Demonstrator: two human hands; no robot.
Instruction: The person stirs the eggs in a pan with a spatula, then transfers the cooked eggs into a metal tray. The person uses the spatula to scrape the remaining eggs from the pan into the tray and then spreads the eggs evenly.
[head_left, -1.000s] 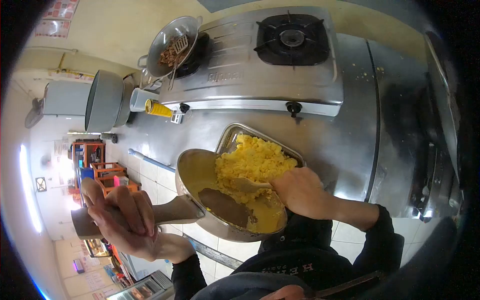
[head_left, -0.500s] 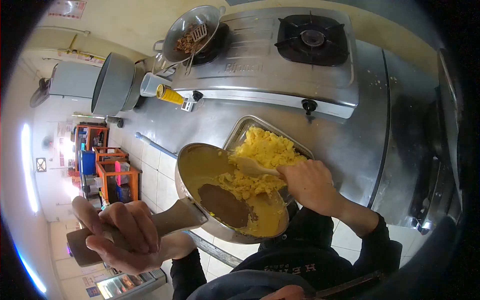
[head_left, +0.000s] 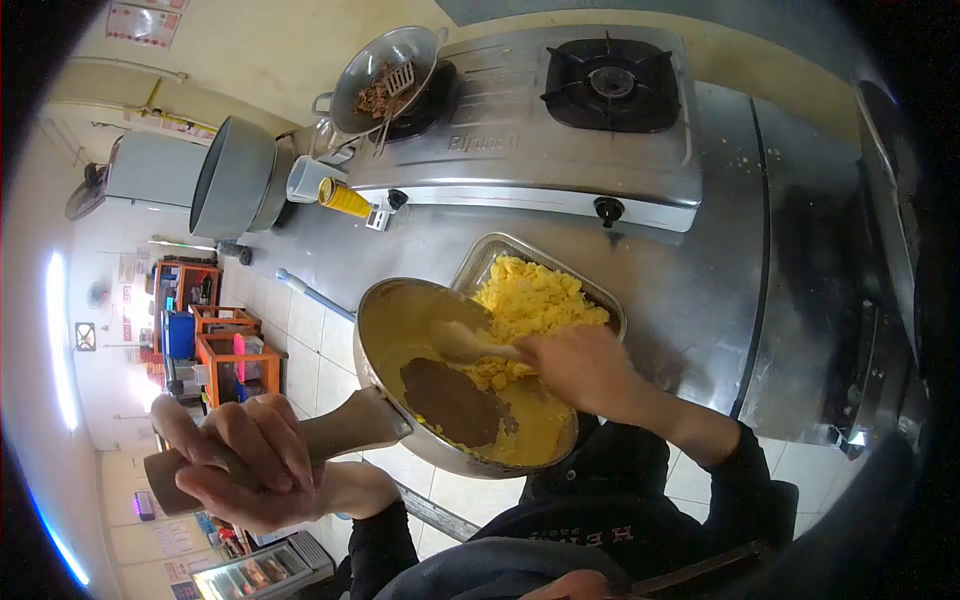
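My left hand (head_left: 250, 465) is wrapped round the thick handle of a large pan (head_left: 465, 460), which is tilted over one end of a metal tray (head_left: 490, 245). Scrambled egg (head_left: 535, 298) is heaped in the tray, and some more lies inside the pan near its far rim. A brown patch and a yellow film show on the pan's bottom. My right hand (head_left: 580, 368) grips a wooden spatula (head_left: 460, 343), its blade inside the pan against the inner wall beside the egg.
Behind the tray stands a two-burner gas stove (head_left: 480, 150), with a wok (head_left: 385, 75) of brown food and a slotted turner on its left. Left of it are a yellow can (head_left: 345, 198), a white container (head_left: 312, 178) and a big grey pot (head_left: 235, 178). Orange shelving (head_left: 240, 360) stands farther off.
The spatula and my right hand have moved left, deeper into the pan. Less egg lies in the pan. My left hand still holds the tilted pan.
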